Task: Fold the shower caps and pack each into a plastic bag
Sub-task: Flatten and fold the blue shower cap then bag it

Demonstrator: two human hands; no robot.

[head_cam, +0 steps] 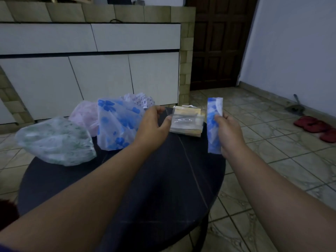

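**A folded cap is held ready while a bag is picked**

A long, thin, folded shower cap of white plastic with blue flowers (214, 124) is held upright in the right hand (230, 131); the fingers are curled round its middle, so it is kept folded, up in the air over the right edge of the round dark table (127, 197); it looks flat and neat, like a strip, with one white end at the top.

A clear plastic bag (181, 119) is pinched between thumb and fingers of the left hand (153, 124), at the top of a small stack of clear bags with yellow paper (186, 122) near the far side of the table; it seems that one bag is being lifted off so the cap can be slid in.

Other caps are left puffy and not yet folded on the far left of the table: a green-patterned plastic cap (54, 140), a pink plastic cap (85, 115), a big blue-flowered plastic cap (116, 124) and a white printed cap (138, 99) behind it; they are kept to one side, likely so that space is saved for folding.
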